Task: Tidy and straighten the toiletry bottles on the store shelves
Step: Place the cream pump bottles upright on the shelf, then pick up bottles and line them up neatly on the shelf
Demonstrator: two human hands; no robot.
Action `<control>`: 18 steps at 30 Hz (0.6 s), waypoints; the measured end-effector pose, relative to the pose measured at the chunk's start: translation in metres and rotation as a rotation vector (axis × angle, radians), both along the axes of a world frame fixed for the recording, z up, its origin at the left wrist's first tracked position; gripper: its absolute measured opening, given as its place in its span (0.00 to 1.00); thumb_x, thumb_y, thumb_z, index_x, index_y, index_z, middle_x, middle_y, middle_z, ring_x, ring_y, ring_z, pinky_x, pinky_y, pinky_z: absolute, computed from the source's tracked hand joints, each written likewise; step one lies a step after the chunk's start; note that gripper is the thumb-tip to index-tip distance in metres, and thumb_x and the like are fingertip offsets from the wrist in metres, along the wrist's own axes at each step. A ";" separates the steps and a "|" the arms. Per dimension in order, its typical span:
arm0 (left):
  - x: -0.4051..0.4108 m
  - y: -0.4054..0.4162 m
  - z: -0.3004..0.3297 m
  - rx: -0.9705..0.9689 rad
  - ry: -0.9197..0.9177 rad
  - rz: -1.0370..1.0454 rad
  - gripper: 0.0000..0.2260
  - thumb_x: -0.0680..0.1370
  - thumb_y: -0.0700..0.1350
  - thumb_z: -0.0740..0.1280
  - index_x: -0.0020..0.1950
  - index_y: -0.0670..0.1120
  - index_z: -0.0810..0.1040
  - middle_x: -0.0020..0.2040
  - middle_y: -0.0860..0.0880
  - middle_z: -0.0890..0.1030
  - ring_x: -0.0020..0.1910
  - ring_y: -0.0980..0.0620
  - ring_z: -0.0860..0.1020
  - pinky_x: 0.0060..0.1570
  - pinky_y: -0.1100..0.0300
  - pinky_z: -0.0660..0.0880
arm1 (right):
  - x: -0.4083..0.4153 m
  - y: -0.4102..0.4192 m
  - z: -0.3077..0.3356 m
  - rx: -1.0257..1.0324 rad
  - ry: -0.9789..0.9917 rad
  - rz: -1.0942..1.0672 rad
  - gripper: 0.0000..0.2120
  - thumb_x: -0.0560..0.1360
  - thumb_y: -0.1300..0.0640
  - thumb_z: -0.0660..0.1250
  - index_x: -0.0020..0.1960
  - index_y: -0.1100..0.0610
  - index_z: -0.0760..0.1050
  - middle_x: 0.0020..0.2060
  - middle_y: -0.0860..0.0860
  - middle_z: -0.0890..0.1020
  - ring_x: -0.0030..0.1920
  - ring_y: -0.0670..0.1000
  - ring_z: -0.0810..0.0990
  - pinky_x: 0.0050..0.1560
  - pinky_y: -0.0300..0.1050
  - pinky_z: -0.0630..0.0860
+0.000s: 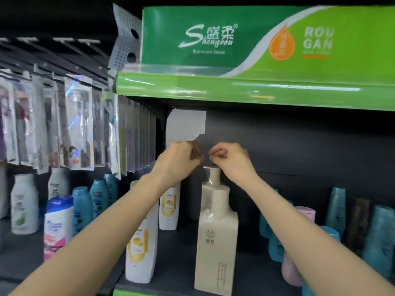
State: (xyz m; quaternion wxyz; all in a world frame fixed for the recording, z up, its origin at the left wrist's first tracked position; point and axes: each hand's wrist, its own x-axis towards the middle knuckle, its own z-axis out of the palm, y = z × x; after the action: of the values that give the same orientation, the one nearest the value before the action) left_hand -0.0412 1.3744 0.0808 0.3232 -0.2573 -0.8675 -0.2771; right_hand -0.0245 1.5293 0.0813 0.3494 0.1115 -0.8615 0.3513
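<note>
Both the left hand (pixel 179 159) and the right hand (pixel 228 159) are raised above the cream pump bottles (pixel 215 238) on the shelf (pixel 175 272); the fingers (pixel 215 153) are curled, pinching something thin that cannot be identified. Most bottles are seen upright, but the teal bottles (pixel 277 242) at the right are judged still untidy.

open gap beside cream bottle (pixel 215 248), teal bottles (pixel 275 242) crowding right

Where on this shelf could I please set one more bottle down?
Bare shelf lies between the cream pump bottle and the teal bottles on the right. A narrower strip runs between the cream bottle and the white-and-yellow bottles. The far right and the left bay are crowded.
</note>
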 end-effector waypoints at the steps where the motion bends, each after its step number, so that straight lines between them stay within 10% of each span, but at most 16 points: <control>1: 0.005 -0.011 -0.002 -0.014 0.010 0.008 0.10 0.76 0.46 0.64 0.55 0.47 0.79 0.49 0.48 0.81 0.49 0.48 0.78 0.51 0.51 0.77 | 0.006 -0.010 0.002 0.027 0.004 -0.002 0.06 0.74 0.61 0.67 0.48 0.55 0.81 0.36 0.43 0.78 0.38 0.39 0.76 0.37 0.24 0.68; 18: 0.027 -0.147 -0.078 0.052 -0.151 -0.111 0.24 0.76 0.46 0.68 0.69 0.43 0.65 0.63 0.43 0.71 0.60 0.46 0.73 0.59 0.56 0.71 | 0.056 -0.153 -0.075 0.206 -0.239 -0.160 0.23 0.76 0.56 0.65 0.69 0.50 0.63 0.58 0.53 0.69 0.53 0.51 0.72 0.52 0.45 0.72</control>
State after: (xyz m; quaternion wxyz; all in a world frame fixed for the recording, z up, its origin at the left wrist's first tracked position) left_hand -0.0144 1.2278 0.0032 0.2474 -0.2751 -0.8664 -0.3355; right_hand 0.0317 1.3761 0.0062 0.2579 0.0350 -0.9345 0.2428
